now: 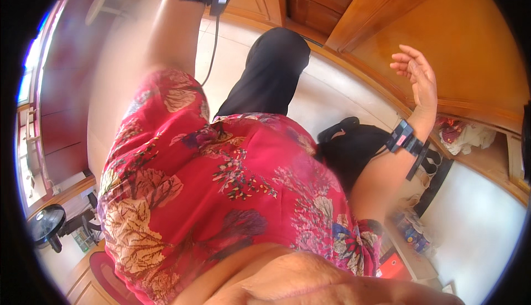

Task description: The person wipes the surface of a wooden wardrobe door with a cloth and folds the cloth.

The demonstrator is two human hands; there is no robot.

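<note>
Orange wood makes up the door point(470, 34) at the upper right of my view. I see the right hand point(418, 78) before it, fingers loosely bent and slightly parted; I cannot tell whether they touch the wood. Clothes point(469, 137) lie in a compartment point(500, 158) nearby. The left forearm point(176, 37) crosses the top edge; the left hand is beyond my view, its state untellable.

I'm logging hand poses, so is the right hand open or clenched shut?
Open: the right hand has loosely curled fingers, short of a fist, with nothing visible in them.
</note>
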